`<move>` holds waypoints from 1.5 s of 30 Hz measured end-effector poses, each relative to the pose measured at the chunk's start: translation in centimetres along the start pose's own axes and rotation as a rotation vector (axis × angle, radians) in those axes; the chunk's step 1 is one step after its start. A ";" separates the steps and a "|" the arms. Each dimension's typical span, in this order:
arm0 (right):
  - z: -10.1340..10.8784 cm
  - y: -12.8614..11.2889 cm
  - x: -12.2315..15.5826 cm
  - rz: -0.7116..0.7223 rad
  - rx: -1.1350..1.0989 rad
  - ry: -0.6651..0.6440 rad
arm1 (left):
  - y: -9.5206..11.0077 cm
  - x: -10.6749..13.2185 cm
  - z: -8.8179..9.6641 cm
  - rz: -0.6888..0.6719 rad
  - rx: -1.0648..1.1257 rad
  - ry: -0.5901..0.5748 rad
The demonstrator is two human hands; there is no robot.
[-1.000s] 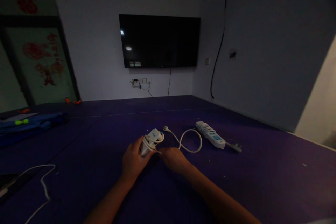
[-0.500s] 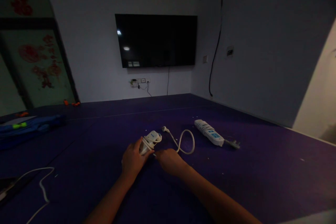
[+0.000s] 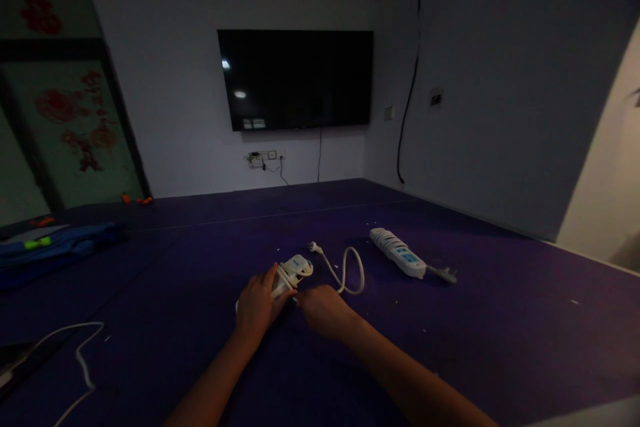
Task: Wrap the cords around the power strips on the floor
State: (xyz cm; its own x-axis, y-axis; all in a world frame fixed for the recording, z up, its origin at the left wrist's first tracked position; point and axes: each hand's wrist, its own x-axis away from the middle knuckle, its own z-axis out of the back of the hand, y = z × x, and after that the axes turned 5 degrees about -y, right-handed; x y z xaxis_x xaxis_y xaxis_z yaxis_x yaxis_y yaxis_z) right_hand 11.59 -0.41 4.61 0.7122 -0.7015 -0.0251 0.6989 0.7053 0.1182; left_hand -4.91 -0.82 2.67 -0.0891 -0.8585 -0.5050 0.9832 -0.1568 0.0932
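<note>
My left hand [image 3: 257, 300] is closed around a white power strip [image 3: 296, 264] low over the purple surface. Some white cord is wound around that strip, just ahead of my fingers. Close beside it, my right hand [image 3: 323, 310] is closed on the white cord [image 3: 361, 272], its fingertips partly hidden. From there the loose cord curves up in a loop and ends in a plug [image 3: 313, 247] lying beyond the hands. To the right lies a second power strip [image 3: 406, 259] with blue sockets, its own cord wrapped around its far end.
Folded blue cloth [image 3: 75, 240] lies at the left. A white cable [image 3: 83, 360] runs along the near left from a dark object. Small orange things [image 3: 144, 201] sit by the door. A television [image 3: 300, 80] hangs on the far wall, with sockets [image 3: 267, 155] beneath.
Both hands and the held power strip have shifted slightly to the right. The cord's loop has drawn in a little toward the left. The second strip stays in place.
</note>
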 end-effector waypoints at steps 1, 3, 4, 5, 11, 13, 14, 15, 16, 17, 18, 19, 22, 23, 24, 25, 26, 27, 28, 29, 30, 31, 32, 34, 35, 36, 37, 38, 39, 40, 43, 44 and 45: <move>-0.1 0.0 0.0 -0.003 -0.005 -0.004 | 0.0 0.0 0.0 -0.009 -0.009 -0.016; -0.3 0.1 0.0 -0.014 -0.015 -0.006 | 0.0 0.0 -0.2 -0.026 -0.029 -0.037; -0.4 0.1 0.1 -0.017 -0.019 -0.003 | 0.0 0.0 -0.2 -0.035 -0.035 -0.041; -0.4 0.0 0.1 -0.020 -0.023 -0.002 | 0.0 0.0 -0.3 -0.044 -0.038 -0.042; -0.3 0.0 0.1 -0.032 -0.049 -0.028 | -0.1 0.0 -0.7 -0.060 -0.025 -0.067; -0.3 0.0 0.1 -0.051 -0.070 -0.034 | -0.2 0.0 -0.7 -0.068 -0.016 -0.080; -0.3 -0.1 0.1 -0.060 -0.080 -0.036 | -0.2 0.0 -0.8 -0.073 -0.012 -0.084; -0.3 -0.1 0.1 -0.066 -0.089 -0.034 | -0.2 0.0 -0.8 -0.076 -0.012 -0.086; -0.3 -0.1 0.1 -0.070 -0.097 -0.035 | -0.2 0.0 -0.8 -0.078 -0.013 -0.086; -0.4 -0.1 0.1 -0.074 -0.100 -0.035 | -0.1 0.0 -0.8 -0.079 -0.016 -0.085; -0.4 -0.1 0.1 -0.078 -0.102 -0.035 | -0.1 0.0 -0.8 -0.082 -0.017 -0.085; -0.5 -0.1 0.1 -0.081 -0.102 -0.035 | -0.1 0.1 -0.8 -0.085 -0.018 -0.087; -0.6 0.0 0.1 -0.077 -0.109 -0.016 | -0.1 0.1 -0.7 -0.099 -0.019 -0.103; -0.7 0.1 0.1 -0.072 -0.112 -0.008 | -0.1 0.1 -0.7 -0.107 -0.020 -0.106; -0.7 0.1 0.1 -0.068 -0.117 -0.003 | -0.1 0.1 -0.7 -0.116 -0.020 -0.105; -0.7 0.2 0.1 -0.064 -0.122 0.000 | -0.1 0.2 -0.6 -0.125 -0.015 -0.101; -0.7 0.2 0.1 -0.061 -0.128 -0.002 | -0.2 0.2 -0.6 -0.134 -0.007 -0.096; -0.7 0.3 0.1 -0.061 -0.132 -0.005 | -0.2 0.3 -0.5 -0.140 0.005 -0.089; -0.6 0.3 0.1 -0.062 -0.137 -0.009 | -0.2 0.3 -0.5 -0.143 0.019 -0.082; -0.6 0.3 0.1 -0.064 -0.141 -0.015 | -0.3 0.3 -0.5 -0.143 0.032 -0.075; -0.6 0.4 0.1 -0.069 -0.144 -0.022 | -0.3 0.3 -0.4 -0.142 0.045 -0.068; -0.6 0.4 0.1 -0.069 -0.149 -0.024 | -0.3 0.3 -0.5 -0.142 0.057 -0.063; -0.6 0.4 0.1 -0.065 -0.156 -0.024 | -0.4 0.3 -0.5 -0.143 0.069 -0.059; -0.5 0.3 0.2 -0.059 -0.163 -0.014 | -0.5 0.3 -0.7 -0.144 0.097 -0.056; -0.4 0.3 0.2 -0.061 -0.162 -0.010 | -0.6 0.2 -0.8 -0.144 0.111 -0.056; -0.3 0.2 0.2 -0.067 -0.160 -0.011 | -0.7 0.2 -0.9 -0.144 0.122 -0.055; -0.2 0.2 0.3 -0.075 -0.157 -0.017 | -0.8 0.1 -1.1 -0.143 0.130 -0.050; -0.2 0.1 0.3 -0.083 -0.154 -0.023 | -1.0 0.0 -1.3 -0.146 0.136 -0.041; -0.1 0.1 0.3 -0.086 -0.153 -0.027 | -1.1 -0.1 -1.5 -0.152 0.142 -0.029; 0.0 0.1 0.4 -0.087 -0.154 -0.029 | -1.3 -0.1 -1.7 -0.159 0.148 -0.013; 0.0 0.0 0.4 -0.089 -0.156 -0.036 | -1.7 -0.3 -2.4 -0.175 0.189 0.034; 0.0 0.1 0.3 -0.088 -0.157 -0.036 | -1.8 -0.3 -2.6 -0.176 0.211 0.047; -0.1 0.1 0.3 -0.087 -0.158 -0.036 | -1.9 -0.3 -2.7 -0.178 0.237 0.057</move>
State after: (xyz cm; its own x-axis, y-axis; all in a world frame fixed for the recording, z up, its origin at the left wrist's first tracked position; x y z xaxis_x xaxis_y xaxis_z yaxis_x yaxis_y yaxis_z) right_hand 11.89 -0.55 4.48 0.6480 -0.7616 0.0076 0.7612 0.6473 -0.0399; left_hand -6.33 1.08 0.31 -0.2406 -0.7795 -0.5784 0.8879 -0.4174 0.1932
